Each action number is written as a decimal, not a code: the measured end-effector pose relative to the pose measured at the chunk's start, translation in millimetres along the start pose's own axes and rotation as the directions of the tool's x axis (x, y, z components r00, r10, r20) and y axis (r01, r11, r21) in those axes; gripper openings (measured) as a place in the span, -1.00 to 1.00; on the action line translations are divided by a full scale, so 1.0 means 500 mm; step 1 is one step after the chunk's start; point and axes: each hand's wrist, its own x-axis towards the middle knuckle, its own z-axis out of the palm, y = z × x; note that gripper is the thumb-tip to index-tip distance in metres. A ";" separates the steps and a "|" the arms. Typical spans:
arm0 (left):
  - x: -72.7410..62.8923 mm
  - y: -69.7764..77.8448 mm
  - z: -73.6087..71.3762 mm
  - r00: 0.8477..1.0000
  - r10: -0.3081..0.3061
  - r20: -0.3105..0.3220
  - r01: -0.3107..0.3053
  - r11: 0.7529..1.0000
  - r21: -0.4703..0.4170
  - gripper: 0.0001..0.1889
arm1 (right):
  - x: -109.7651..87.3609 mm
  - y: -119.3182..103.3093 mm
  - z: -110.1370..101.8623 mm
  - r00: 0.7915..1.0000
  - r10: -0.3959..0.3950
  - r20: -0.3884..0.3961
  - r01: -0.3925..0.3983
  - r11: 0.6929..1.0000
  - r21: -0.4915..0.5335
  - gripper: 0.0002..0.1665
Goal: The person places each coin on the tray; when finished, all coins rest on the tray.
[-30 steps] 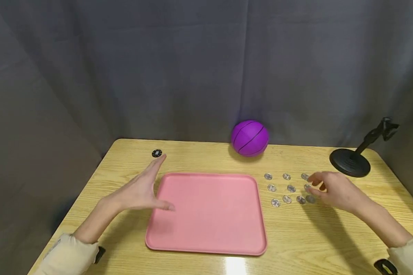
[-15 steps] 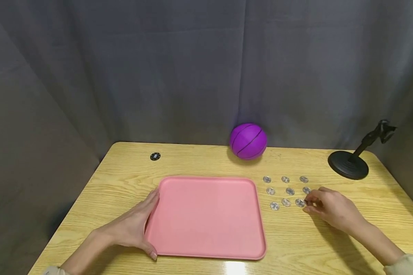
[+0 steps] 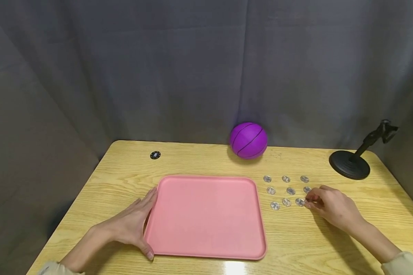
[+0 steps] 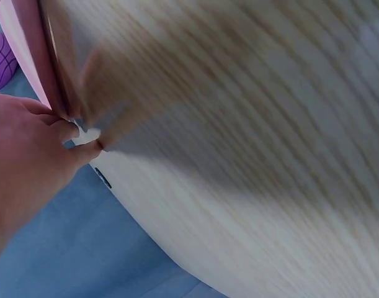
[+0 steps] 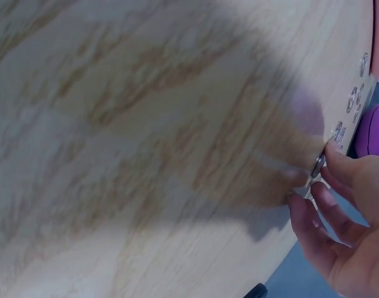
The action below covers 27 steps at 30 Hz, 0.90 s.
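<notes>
My left hand [image 3: 127, 225] rests against the left side of the pink tray [image 3: 206, 256], fingers along the left rim and thumb at the near left corner. In the left wrist view, fingertips of the left hand [image 4: 34, 143] touch the table beside the tray's edge [image 4: 37, 56]. At the right, my right hand [image 3: 335, 208] pinches a silver coin [image 5: 318, 166] between thumb and fingers, low at the tabletop; the hand mostly hides it in the head view. Several more silver coins [image 3: 290, 191] lie flat in rows between the tray and the right hand.
A purple ball [image 3: 249, 140] with black lines sits at the table's back edge. A black stand [image 3: 350, 165] with a round base is at the back right, and a black poker chip [image 3: 155, 155] lies at the back left. Dark curtain [image 3: 179, 76] hangs behind.
My left hand has come down from above the tray onto its left edge. The right hand has lowered towards the near end of the coins and taken a coin between its fingers.
</notes>
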 end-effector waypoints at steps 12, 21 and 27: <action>0.017 0.000 0.007 1.000 -0.005 -0.016 0.005 1.000 0.000 0.69 | -0.015 0.025 -0.010 0.992 0.053 0.110 -0.061 0.996 0.071 -0.69; 0.019 0.004 -0.008 1.000 -0.015 -0.005 0.015 1.000 0.015 0.69 | -0.011 0.034 -0.006 0.996 0.065 0.055 -0.070 0.994 0.090 -0.76; 0.021 0.002 -0.011 1.000 -0.022 0.012 0.021 0.999 0.047 0.70 | -0.003 0.040 -0.014 0.971 0.107 0.216 -0.143 0.977 0.160 -0.74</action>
